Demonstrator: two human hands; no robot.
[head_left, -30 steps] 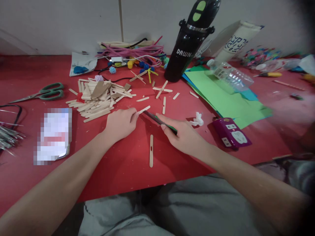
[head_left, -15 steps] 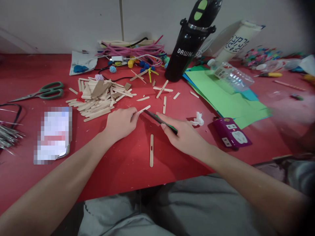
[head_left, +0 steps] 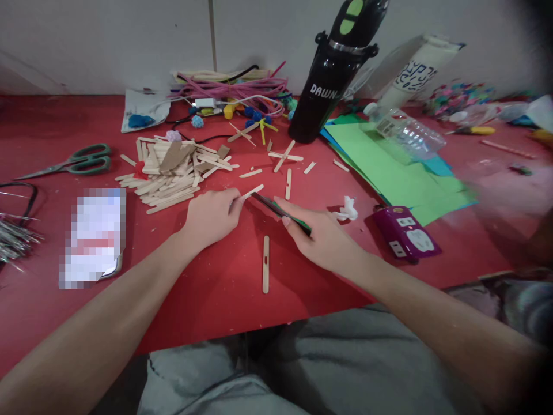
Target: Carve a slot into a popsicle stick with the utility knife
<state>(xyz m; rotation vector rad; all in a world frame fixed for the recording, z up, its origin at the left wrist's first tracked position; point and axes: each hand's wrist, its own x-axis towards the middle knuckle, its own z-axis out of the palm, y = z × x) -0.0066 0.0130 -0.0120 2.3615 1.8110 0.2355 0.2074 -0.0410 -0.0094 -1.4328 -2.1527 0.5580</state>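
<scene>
My left hand [head_left: 211, 216] pinches a short wooden craft stick [head_left: 253, 191] flat against the red table [head_left: 216, 288]. My right hand [head_left: 322, 236] grips a green and black utility knife [head_left: 280, 212], and its tip meets the stick's near end. A longer craft stick with a slot cut in it [head_left: 265, 264] lies just in front of both hands. A heap of craft sticks [head_left: 173, 170] is piled behind my left hand.
Green-handled scissors [head_left: 75, 163] lie far left, a blurred card [head_left: 95, 236] near left. A black bottle [head_left: 332, 80], pink cords [head_left: 233, 92], green paper sheets [head_left: 389, 167], a clear plastic bottle [head_left: 406, 134] and a purple socket block [head_left: 406, 233] sit behind and to the right.
</scene>
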